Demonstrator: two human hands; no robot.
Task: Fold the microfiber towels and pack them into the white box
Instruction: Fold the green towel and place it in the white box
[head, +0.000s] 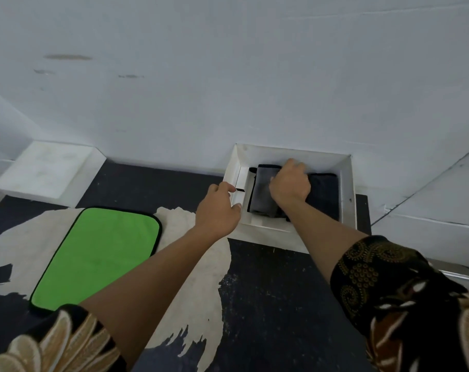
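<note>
Both hands are at the white box (281, 155), right of centre. The left hand (217, 210) pinches its left wall, and the right hand (291, 183) curls down on the folded grey towel (262, 200) inside. Let go too soon, that towel may spring open. The green towel (99, 253) lies unfolded at lower left.

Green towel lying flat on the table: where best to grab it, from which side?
Pinch the green microfiber towel at its far right rounded corner, on the black edging, from above and the right. It lies flat, so only an edge lifts, and that corner is nearest the left hand at the white cardboard box.
</note>
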